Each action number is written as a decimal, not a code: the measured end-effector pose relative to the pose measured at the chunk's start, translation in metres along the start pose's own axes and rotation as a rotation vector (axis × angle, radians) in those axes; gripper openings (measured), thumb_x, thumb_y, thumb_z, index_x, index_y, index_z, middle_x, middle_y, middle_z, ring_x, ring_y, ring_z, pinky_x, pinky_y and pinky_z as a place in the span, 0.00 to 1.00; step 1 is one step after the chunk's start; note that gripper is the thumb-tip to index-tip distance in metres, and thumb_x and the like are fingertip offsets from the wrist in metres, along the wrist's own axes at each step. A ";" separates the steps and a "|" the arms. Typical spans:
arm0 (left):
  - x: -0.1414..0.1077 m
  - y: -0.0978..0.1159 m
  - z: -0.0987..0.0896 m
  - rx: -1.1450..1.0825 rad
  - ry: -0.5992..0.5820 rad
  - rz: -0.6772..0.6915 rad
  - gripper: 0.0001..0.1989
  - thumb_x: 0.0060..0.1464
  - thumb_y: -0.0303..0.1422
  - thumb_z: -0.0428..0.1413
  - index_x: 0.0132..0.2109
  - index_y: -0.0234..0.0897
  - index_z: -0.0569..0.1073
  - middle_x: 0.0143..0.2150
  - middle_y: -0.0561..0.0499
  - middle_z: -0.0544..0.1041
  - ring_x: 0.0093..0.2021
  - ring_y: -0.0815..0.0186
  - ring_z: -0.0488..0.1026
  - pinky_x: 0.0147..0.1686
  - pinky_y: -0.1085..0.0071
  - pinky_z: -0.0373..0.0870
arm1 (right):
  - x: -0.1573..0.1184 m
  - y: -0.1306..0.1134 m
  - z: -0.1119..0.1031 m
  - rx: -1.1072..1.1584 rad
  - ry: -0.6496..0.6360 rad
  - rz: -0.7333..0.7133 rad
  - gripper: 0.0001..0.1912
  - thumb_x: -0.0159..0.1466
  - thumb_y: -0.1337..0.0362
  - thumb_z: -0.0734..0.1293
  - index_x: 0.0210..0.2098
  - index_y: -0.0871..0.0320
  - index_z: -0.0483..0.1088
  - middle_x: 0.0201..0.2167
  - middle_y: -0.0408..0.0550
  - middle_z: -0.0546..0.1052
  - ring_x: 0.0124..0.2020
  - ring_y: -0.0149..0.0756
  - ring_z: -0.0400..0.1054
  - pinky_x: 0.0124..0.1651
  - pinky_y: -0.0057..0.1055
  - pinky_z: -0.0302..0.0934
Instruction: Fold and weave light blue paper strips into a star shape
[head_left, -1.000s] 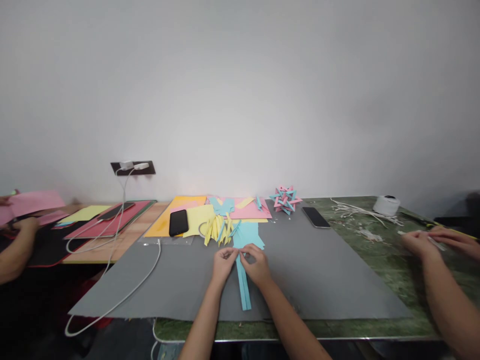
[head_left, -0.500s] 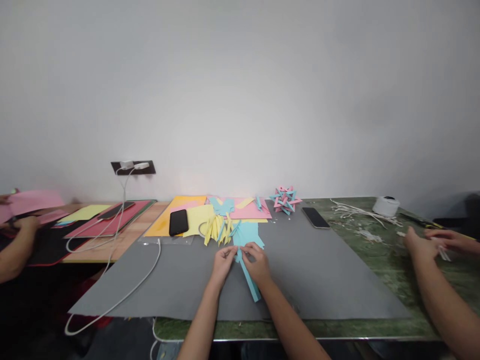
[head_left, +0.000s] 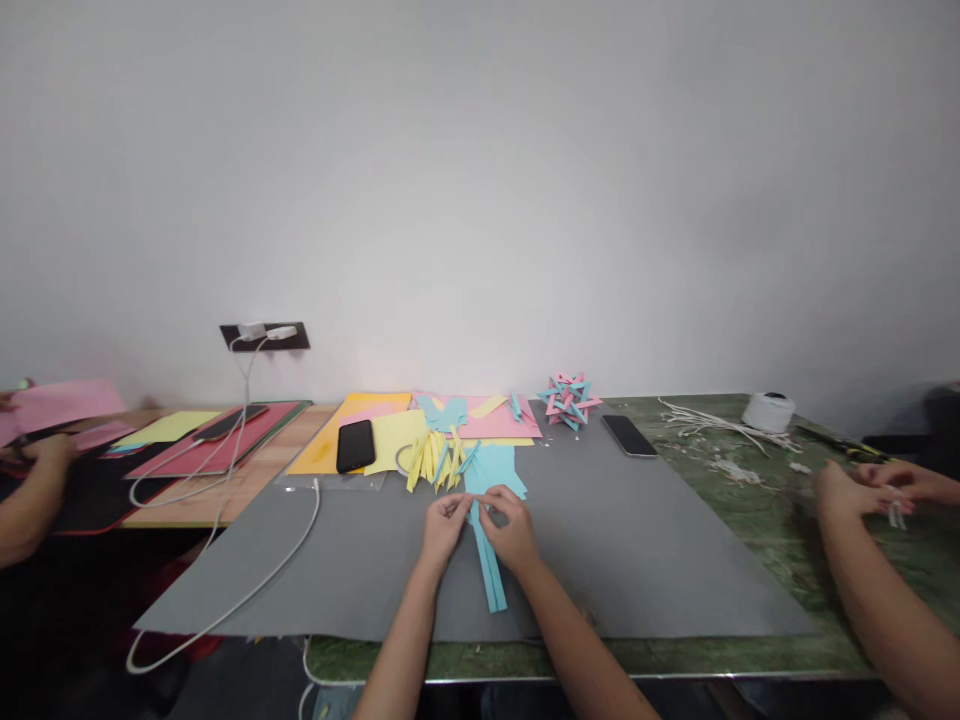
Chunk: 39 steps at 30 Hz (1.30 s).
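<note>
Both my hands pinch the upper end of a folded blue paper strip (head_left: 487, 570), whose long free end points down toward me over the grey sheet (head_left: 615, 560). My left hand (head_left: 445, 525) has thumb and fingertips together at the left of that end. From the right, my right hand (head_left: 510, 525) closes its fingertips on it too. Just beyond my fingers lies a blue paper sheet (head_left: 496, 468). Folded yellow strips (head_left: 427, 462) are heaped to its left. A pink-and-blue paper star ball (head_left: 570, 400) stands further back, near the wall.
Two phones, one black (head_left: 355, 446) and one darker-screened (head_left: 629, 436), lie on the grey sheet. A white cable (head_left: 300, 545) loops across its left side. At right, another person's hands (head_left: 862, 487) work beside white cords (head_left: 720, 425). Another person's hand (head_left: 52, 455) is at far left.
The blue strip's free end has swung slightly left and shows its face and lengthwise crease more. My hands stay almost in place. The right-hand person's hands shifted slightly.
</note>
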<state>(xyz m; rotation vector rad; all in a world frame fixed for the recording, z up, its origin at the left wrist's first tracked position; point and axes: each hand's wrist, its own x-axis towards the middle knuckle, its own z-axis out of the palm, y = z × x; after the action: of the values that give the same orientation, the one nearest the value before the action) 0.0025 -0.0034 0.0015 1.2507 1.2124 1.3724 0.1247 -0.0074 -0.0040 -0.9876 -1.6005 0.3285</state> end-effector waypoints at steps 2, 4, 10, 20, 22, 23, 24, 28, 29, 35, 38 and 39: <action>0.000 0.001 0.001 0.018 0.004 0.006 0.15 0.39 0.39 0.55 0.31 0.31 0.75 0.24 0.48 0.75 0.25 0.66 0.70 0.23 0.76 0.64 | 0.002 0.005 0.001 0.109 0.017 0.097 0.07 0.52 0.65 0.60 0.25 0.59 0.69 0.23 0.45 0.69 0.25 0.30 0.62 0.29 0.25 0.57; 0.000 0.000 0.002 0.026 -0.006 0.030 0.15 0.39 0.39 0.55 0.32 0.31 0.75 0.22 0.49 0.75 0.24 0.67 0.69 0.23 0.76 0.63 | 0.004 0.011 0.001 0.188 -0.023 0.193 0.08 0.52 0.63 0.61 0.20 0.60 0.68 0.19 0.43 0.69 0.23 0.30 0.62 0.28 0.25 0.57; 0.001 -0.004 0.003 0.023 -0.028 0.037 0.15 0.40 0.39 0.55 0.32 0.30 0.74 0.23 0.49 0.75 0.23 0.68 0.68 0.22 0.76 0.62 | 0.006 0.020 0.001 0.294 -0.121 0.304 0.11 0.49 0.58 0.63 0.19 0.60 0.68 0.19 0.44 0.71 0.24 0.31 0.63 0.29 0.26 0.58; -0.001 0.003 0.006 0.030 0.029 0.068 0.11 0.38 0.37 0.56 0.25 0.32 0.73 0.23 0.49 0.74 0.26 0.66 0.70 0.26 0.74 0.65 | 0.004 0.017 0.001 0.329 -0.161 0.388 0.13 0.50 0.56 0.62 0.21 0.61 0.69 0.20 0.46 0.72 0.23 0.32 0.63 0.29 0.26 0.58; -0.002 0.006 0.005 0.022 0.027 0.073 0.11 0.38 0.37 0.56 0.25 0.32 0.73 0.21 0.49 0.74 0.25 0.66 0.70 0.27 0.74 0.65 | 0.004 0.018 0.001 0.353 -0.161 0.384 0.13 0.50 0.57 0.62 0.19 0.61 0.68 0.17 0.44 0.71 0.21 0.30 0.62 0.27 0.26 0.58; -0.003 0.007 0.004 0.022 0.023 0.072 0.11 0.38 0.38 0.56 0.25 0.32 0.73 0.21 0.49 0.74 0.25 0.66 0.70 0.26 0.74 0.65 | 0.004 0.018 0.002 0.366 -0.162 0.376 0.14 0.50 0.57 0.62 0.19 0.61 0.68 0.16 0.43 0.70 0.20 0.30 0.62 0.25 0.25 0.57; -0.003 0.008 0.004 0.023 0.016 0.073 0.11 0.38 0.38 0.56 0.25 0.32 0.73 0.21 0.49 0.74 0.25 0.66 0.70 0.26 0.74 0.65 | 0.003 0.018 0.003 0.374 -0.159 0.366 0.14 0.50 0.57 0.62 0.18 0.61 0.68 0.15 0.43 0.70 0.19 0.29 0.61 0.25 0.25 0.57; -0.003 0.007 0.004 0.027 -0.008 0.081 0.13 0.39 0.39 0.55 0.28 0.31 0.73 0.24 0.49 0.75 0.26 0.66 0.70 0.28 0.73 0.65 | 0.003 0.021 0.005 0.343 -0.104 0.344 0.13 0.50 0.57 0.62 0.18 0.61 0.67 0.15 0.43 0.69 0.19 0.29 0.60 0.24 0.25 0.57; -0.003 0.005 0.004 0.021 -0.010 0.075 0.14 0.38 0.39 0.55 0.29 0.31 0.73 0.24 0.48 0.75 0.26 0.66 0.70 0.27 0.73 0.66 | 0.003 0.022 0.005 0.334 -0.086 0.344 0.14 0.50 0.57 0.62 0.17 0.61 0.67 0.16 0.43 0.69 0.19 0.29 0.61 0.24 0.25 0.57; 0.002 -0.008 0.005 -0.004 0.012 0.061 0.17 0.30 0.36 0.60 0.30 0.29 0.72 0.21 0.50 0.73 0.23 0.68 0.69 0.25 0.74 0.65 | 0.005 0.020 0.003 0.360 -0.040 0.355 0.14 0.51 0.56 0.61 0.22 0.61 0.68 0.17 0.44 0.70 0.20 0.30 0.62 0.25 0.25 0.57; 0.003 -0.011 0.004 -0.009 0.002 0.054 0.16 0.30 0.36 0.61 0.29 0.29 0.72 0.20 0.51 0.72 0.21 0.69 0.68 0.23 0.75 0.65 | 0.005 0.014 0.001 0.278 -0.002 0.339 0.12 0.48 0.58 0.64 0.27 0.61 0.68 0.20 0.44 0.70 0.21 0.30 0.63 0.25 0.25 0.57; 0.003 -0.012 0.003 -0.007 -0.006 0.054 0.15 0.30 0.36 0.61 0.29 0.29 0.72 0.20 0.51 0.72 0.21 0.70 0.68 0.23 0.75 0.64 | 0.005 0.011 0.001 0.243 0.005 0.321 0.12 0.46 0.60 0.65 0.28 0.60 0.68 0.21 0.44 0.70 0.21 0.30 0.63 0.26 0.25 0.56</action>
<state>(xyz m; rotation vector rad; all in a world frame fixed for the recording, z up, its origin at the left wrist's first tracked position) 0.0055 0.0011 -0.0099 1.2902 1.1756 1.4097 0.1287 0.0038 -0.0085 -1.0521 -1.3579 0.7224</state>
